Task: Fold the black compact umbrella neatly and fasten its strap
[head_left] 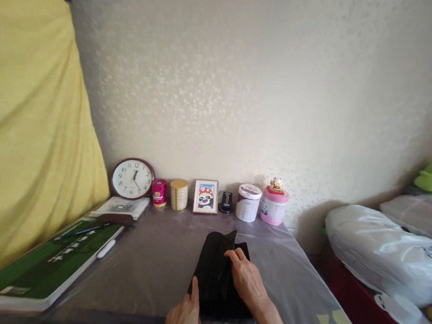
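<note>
A black folded cloth (213, 268) lies on the plastic-covered table (153, 263) in front of me. My right hand (246, 279) rests flat on top of the cloth, fingers stretched toward its far end. My left hand (184, 319) sits at the cloth's near left edge, thumb raised against the fabric; its other fingers are cut off by the picture's lower edge.
Along the wall stand a round clock (132, 178), a red can (159, 192), a yellow can (178, 194), a framed panda picture (205, 196), a white tub (248, 202) and a pink jar (274, 205). A green book (45, 265) lies left, a white plastic bag (383, 252) right.
</note>
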Available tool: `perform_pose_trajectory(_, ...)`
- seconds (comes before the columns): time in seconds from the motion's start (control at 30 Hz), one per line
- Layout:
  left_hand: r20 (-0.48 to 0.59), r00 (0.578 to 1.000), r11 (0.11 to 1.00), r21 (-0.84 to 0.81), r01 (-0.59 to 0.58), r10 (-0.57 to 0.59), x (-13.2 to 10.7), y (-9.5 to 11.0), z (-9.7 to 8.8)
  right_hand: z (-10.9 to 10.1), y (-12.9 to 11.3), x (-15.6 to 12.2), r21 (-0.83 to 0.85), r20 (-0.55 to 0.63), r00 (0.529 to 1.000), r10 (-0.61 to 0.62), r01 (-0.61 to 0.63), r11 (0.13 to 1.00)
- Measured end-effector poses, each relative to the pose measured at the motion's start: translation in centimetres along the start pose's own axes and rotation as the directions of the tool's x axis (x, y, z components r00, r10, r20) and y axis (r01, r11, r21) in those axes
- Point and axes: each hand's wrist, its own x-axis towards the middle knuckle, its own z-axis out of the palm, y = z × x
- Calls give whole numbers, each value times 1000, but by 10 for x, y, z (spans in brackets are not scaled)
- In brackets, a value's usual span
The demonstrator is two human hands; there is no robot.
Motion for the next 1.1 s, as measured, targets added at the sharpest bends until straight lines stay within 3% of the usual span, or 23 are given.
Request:
perform_pose_trajectory(0.17, 5, 1000, 1000, -22, -2, 2, 2, 1, 1, -3, -16, 24, 62, -22, 1000, 17, -16, 998)
perform_pose_trajectory(0.27, 15, 1000, 1000, -26, 3, -3, 1, 2, -3, 5, -31, 38, 131, -55, 998, 9, -2, 991)
perform_pose_trajectory(0.4, 92, 996, 999, -46, 8, -4, 0, 7, -11, 33, -46, 52, 191, -55, 998, -26, 36, 981)
perform_pose_trajectory(0.53, 104, 994, 999, -42, 24, -19, -1, 10, -16, 68, -49, 54, 181, -32, 999, -32, 37, 983)
perform_pose_trajectory(0.7, 113, 994, 998, -63, 3, 4, 4, 1, -2, 91, -48, 52, 228, -63, 998, 24, -9, 974)
perform_pose_trajectory(0.8, 63, 997, 994, -101, -40, 46, 7, -12, 14, 93, -50, 52, 245, -86, 995, 52, -30, 969)
perform_pose_trajectory(0.9, -84, 996, 996, -76, -45, 39, 10, -21, 21, 93, -50, 53, 259, -112, 992, 66, -35, 965)
perform_pose_trajectory(1.0, -211, 966, 981, -92, -169, 147, 16, -23, 21, 94, -48, 54, 336, -128, 988, 82, -35, 941)
perform_pose_trajectory(1.1, -199, 943, 949, -115, -293, 267, 24, -21, 22, 89, -42, 53, 500, -105, 992, 74, -12, 866)
